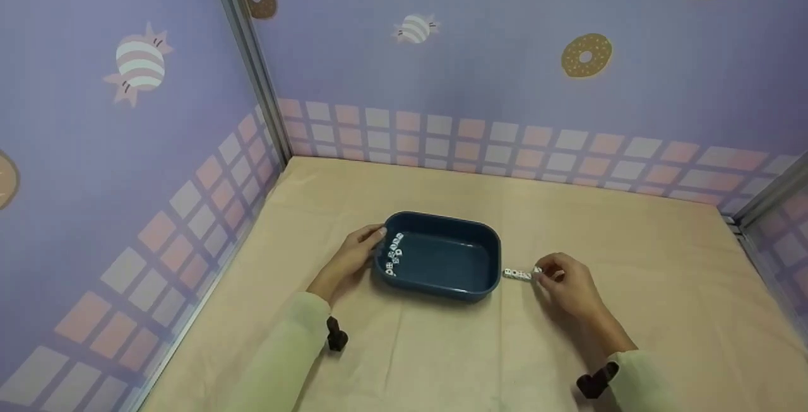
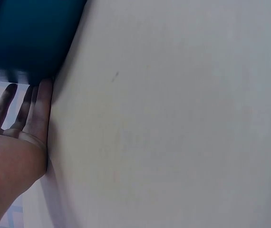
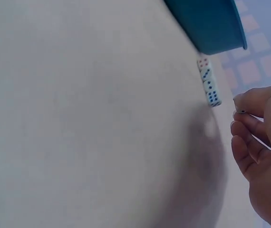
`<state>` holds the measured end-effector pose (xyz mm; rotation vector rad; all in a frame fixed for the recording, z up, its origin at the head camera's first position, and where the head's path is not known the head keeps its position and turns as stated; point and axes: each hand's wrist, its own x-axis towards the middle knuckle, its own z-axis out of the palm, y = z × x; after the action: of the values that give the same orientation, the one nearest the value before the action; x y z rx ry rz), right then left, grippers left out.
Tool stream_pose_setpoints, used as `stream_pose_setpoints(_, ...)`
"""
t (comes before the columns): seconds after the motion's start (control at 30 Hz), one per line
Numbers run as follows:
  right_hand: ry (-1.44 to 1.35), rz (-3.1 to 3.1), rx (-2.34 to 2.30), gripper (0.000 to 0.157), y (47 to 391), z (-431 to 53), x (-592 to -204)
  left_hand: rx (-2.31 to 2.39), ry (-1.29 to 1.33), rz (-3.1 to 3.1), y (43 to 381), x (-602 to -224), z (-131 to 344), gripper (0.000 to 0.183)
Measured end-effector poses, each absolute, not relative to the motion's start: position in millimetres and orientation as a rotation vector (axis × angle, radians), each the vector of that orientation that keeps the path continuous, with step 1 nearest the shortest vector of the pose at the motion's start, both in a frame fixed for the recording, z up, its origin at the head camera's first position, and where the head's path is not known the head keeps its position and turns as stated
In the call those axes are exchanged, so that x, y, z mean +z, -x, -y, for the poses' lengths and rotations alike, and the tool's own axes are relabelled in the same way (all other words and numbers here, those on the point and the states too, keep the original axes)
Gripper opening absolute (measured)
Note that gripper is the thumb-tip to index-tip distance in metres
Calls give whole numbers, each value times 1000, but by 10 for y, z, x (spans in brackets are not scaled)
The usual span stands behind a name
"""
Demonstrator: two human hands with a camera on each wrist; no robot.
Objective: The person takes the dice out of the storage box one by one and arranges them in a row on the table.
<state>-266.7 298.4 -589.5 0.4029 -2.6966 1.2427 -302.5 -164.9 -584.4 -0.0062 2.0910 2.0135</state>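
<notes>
A dark blue rectangular tray (image 1: 442, 295) stands on the table with several white dice (image 1: 392, 253) along the inside of its left end. My left hand (image 1: 352, 259) holds that end, with the thumb at the rim and the fingers against the outer wall. Right of the tray, a straight row of white dice (image 1: 517, 274) lies on the cloth, running out from the tray's side. My right hand (image 1: 568, 282) pinches one more die (image 3: 240, 112) between thumb and fingertips, just above the row's outer end. Most of that die is hidden by the fingers.
A pale cloth (image 1: 442, 355) covers the table. Purple walls (image 1: 480, 71) with printed sweets and pink-and-white checks close off the back and sides. A metal post (image 1: 252, 65) rises at the back left corner. Dark wrist mounts (image 1: 337, 335) sit on both sleeves.
</notes>
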Motion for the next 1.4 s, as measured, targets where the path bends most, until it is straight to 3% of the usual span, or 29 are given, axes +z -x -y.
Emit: stream_pose_setpoints(1.4, -383, 2827, 1331, 14, 2690, -3003, -6023, 1975, 61, -2140, 3022, -5819, 1638, 52)
